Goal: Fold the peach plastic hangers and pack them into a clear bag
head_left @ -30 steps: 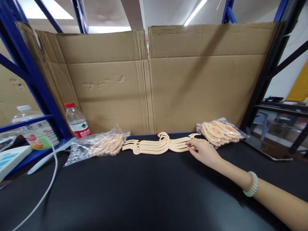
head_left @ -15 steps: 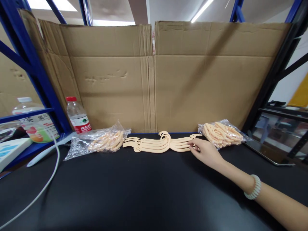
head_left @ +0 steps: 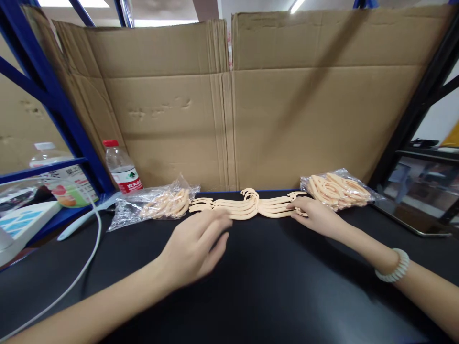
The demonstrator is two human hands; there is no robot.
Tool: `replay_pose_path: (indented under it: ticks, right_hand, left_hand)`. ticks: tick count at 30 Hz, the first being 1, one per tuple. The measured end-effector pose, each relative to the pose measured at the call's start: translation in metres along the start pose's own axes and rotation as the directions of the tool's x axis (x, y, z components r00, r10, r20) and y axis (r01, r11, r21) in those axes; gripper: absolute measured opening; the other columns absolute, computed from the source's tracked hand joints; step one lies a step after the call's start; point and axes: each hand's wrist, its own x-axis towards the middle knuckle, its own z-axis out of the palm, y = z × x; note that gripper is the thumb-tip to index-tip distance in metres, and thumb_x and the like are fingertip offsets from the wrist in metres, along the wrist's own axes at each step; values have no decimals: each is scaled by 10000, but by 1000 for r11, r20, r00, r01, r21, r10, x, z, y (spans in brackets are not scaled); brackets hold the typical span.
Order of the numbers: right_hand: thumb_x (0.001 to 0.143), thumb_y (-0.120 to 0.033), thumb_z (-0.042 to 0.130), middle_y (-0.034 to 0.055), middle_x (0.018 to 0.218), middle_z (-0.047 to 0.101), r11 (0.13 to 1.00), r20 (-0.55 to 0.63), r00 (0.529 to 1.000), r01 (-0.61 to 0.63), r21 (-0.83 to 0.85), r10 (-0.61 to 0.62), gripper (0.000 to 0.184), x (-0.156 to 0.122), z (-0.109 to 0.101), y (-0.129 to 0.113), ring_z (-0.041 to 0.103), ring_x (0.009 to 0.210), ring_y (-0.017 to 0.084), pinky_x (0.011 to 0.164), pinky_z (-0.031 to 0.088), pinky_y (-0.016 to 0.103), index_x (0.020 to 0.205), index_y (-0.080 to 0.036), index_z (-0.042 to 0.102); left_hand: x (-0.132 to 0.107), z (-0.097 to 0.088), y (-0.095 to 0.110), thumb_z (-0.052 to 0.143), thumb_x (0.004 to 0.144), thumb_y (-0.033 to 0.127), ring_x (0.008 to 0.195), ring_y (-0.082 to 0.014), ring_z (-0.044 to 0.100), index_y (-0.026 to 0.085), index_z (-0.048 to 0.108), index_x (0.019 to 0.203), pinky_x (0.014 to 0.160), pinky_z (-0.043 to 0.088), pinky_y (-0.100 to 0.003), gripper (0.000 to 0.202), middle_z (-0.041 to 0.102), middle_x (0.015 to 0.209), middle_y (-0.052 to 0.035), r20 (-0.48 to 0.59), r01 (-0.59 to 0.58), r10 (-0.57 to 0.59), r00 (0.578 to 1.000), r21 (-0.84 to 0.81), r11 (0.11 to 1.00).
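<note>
Overlapped clothes hangers (head_left: pixel 251 211) lie far back on the worktop (head_left: pixel 272 286); my right hand (head_left: pixel 320 217) touches their right ends, its grip unclear to me; my left hand (head_left: pixel 195 242) hovers near, grip loosely wide

Hands (head_left: pixel 195 246) at overlapping peach hangers (head_left: pixel 247 216), clear bags (head_left: pixel 339 192) either side, cardboard (head_left: pixel 172 110) behind

Head-worn view, forward and down
</note>
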Motion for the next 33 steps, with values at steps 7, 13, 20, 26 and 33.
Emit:
replay_pose_path:
  ticks: [7,13,20,26,33]
  right_hand:
    - [821,-186,575,83,934,674,1000,55,999,1,-4,-1,136,0,4,0,622,898,257,794,485,368,932,-192,654]
    - [861,-220,560,72,962,619,998,92,995,-31,55,26,112,-1,11,5,620,896,230,809,481,341,946,-199,631]
    - [894,-229,503,44,907,640,993,108,990,-100,56,93,100,-2,11,-7,618,808,202,700,451,306,839,-213,585]
    - [881,-258,519,18,797,681,991,-42,991,-128,-38,127,75,-4,-4,-24,630,722,206,600,393,285,843,-227,576]
    - [912,-363,472,20,692,627,985,-312,936,-170,-2,161,203,-5,-16,-27,568,575,186,530,365,275,883,-211,602]
  left_hand:
    - [6,29,-32,445,920,314,1120,-296,526,153,482,1289,959,449,-471,404,599,1234,-132,274,91,-102,956,54,994]
    - [1,34,-35,426,918,335,1122,-294,527,167,535,1241,982,440,-462,380,555,1191,-130,224,100,-105,969,31,994]
    - [2,35,-34,401,926,309,1023,-258,583,188,586,1094,933,485,-427,277,545,1107,-97,243,184,-167,956,-50,982]
    - [0,29,-24,463,884,220,1095,-246,541,211,506,1175,900,500,-397,294,511,1210,-96,74,197,-186,980,-187,962]
    - [-3,25,-13,569,854,229,955,-180,544,224,480,1074,772,534,-297,237,499,1046,-47,-227,268,-395,890,-440,857]
